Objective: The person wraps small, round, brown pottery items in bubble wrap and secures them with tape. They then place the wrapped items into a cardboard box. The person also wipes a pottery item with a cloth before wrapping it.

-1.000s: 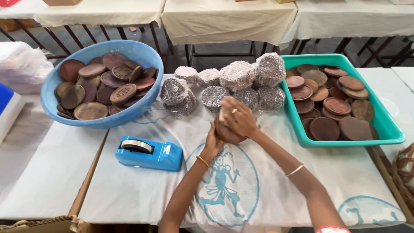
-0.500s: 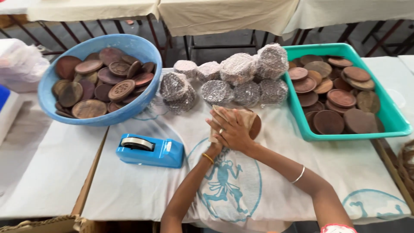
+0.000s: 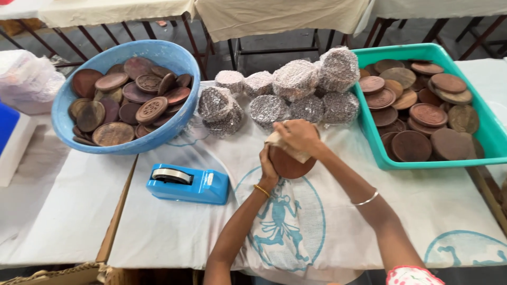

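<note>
Two hands meet at the centre of the desk (image 3: 158,237), over a printed white cloth (image 3: 327,211). Left hand (image 3: 268,168) cups a round brown disc (image 3: 289,163) from the side and below, its grip closed on the rim; right hand (image 3: 300,136) presses a pale cloth (image 3: 280,142) onto the disc's upper face, fingers curled shut on it. Behind them sit wrapped discs (image 3: 296,84) (a cluster in glinting film). Blue basin (image 3: 158,58) at left and green tray (image 3: 369,105) at right both hold bare brown discs. Blue tape dispenser (image 3: 189,183) lies near the left forearm.
</note>
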